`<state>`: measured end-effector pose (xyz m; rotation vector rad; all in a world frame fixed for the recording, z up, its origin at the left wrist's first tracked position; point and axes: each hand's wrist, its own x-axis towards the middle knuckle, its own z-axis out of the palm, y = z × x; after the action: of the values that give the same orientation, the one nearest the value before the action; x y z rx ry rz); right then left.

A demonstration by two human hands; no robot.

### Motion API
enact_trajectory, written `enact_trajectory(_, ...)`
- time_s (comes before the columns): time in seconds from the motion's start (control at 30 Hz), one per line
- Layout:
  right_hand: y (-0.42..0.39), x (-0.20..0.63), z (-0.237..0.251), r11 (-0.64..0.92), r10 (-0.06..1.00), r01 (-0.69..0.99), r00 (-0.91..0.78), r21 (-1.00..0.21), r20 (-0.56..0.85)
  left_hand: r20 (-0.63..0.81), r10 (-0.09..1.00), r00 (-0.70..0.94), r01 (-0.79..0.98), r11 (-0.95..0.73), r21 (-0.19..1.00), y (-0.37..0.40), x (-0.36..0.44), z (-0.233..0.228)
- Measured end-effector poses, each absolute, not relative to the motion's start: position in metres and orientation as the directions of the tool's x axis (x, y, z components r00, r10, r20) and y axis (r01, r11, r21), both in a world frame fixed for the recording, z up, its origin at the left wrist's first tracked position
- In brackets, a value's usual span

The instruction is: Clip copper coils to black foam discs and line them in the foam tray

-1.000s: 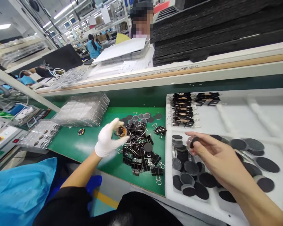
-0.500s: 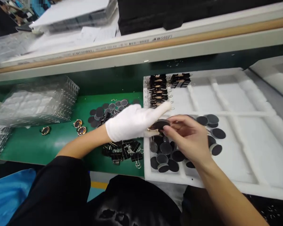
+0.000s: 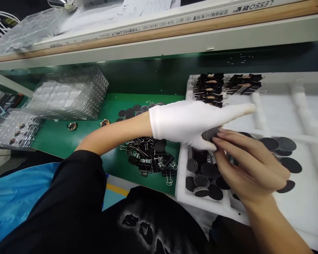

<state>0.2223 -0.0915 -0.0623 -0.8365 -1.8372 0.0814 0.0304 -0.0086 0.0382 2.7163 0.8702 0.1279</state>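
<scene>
So the gloved left hand [image 3: 190, 121] had swung over from the green surface [image 3: 69, 141] to the white tray [image 3: 302, 208], meeting the bare right hand [image 3: 250, 165]. Both grips pinched one dark disc [image 3: 210, 133], maybe stacked on another — hard to tell.

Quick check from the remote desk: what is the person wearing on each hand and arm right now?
The left hand wears a plain white fabric glove ending at the wrist; the forearm is bare up to a black sleeve pushed to about the elbow. The right hand is bare, without a glove, and no sleeve shows on its forearm. No watch, rings or markings are visible.
</scene>
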Motion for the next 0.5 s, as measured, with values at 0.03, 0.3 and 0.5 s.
enact_trajectory(0.03,-0.092,0.222,-0.062,0.750,0.584,0.495,-0.184,-0.438,0.791,-0.033,0.536,0.844,0.512,-0.785,0.348,-0.009,0.031,0.036)
enact_trajectory(0.3,-0.085,0.227,-0.066,0.344,0.936,-0.012,0.079,-0.939,0.342,0.198,0.462,0.864,0.299,-0.789,0.538,-0.017,0.030,0.011)
enact_trajectory(0.5,-0.081,0.231,-0.063,-0.086,0.989,-0.206,-0.140,-0.975,-0.058,0.236,0.367,0.900,0.214,-0.843,0.493,-0.015,0.032,0.008)
